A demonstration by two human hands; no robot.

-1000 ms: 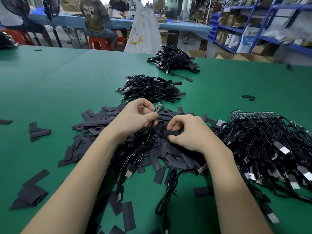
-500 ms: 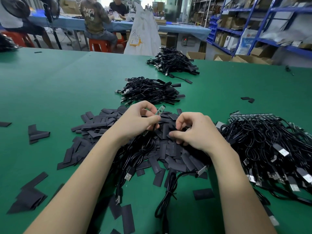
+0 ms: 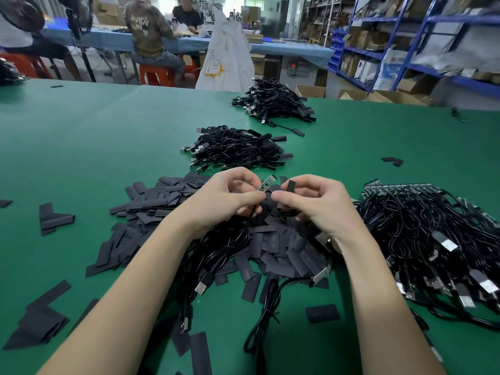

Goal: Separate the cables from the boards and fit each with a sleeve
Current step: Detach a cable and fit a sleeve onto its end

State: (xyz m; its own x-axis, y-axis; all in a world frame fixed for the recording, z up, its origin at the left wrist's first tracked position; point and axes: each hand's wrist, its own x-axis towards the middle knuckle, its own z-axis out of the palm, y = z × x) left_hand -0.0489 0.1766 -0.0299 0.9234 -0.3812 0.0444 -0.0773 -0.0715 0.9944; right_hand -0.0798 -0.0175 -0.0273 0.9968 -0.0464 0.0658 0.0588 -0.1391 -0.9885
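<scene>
My left hand [image 3: 227, 201] pinches a black cable whose small green board end [image 3: 266, 183] sticks up between thumb and fingers; the cable [image 3: 238, 239] hangs down below the hand. My right hand [image 3: 313, 204] pinches a flat black sleeve [image 3: 290, 185] held upright just right of the board tip. The two hands are close together above a heap of loose black sleeves [image 3: 270, 244]. At the right lies a big tangle of black cables [image 3: 433, 239] joined to a strip of green boards [image 3: 392, 186].
Two piles of sleeved cables lie farther back, one in the middle [image 3: 235, 150] and one beyond it [image 3: 273, 101]. Stray sleeves [image 3: 51, 217] are scattered over the green table [image 3: 81, 147]. A coiled cable [image 3: 266, 309] lies near me. People sit at a blue table behind.
My right hand has risen from the sleeve heap with a sleeve pinched and brought it up beside the board. My left hand has kept its hold on the cable.
</scene>
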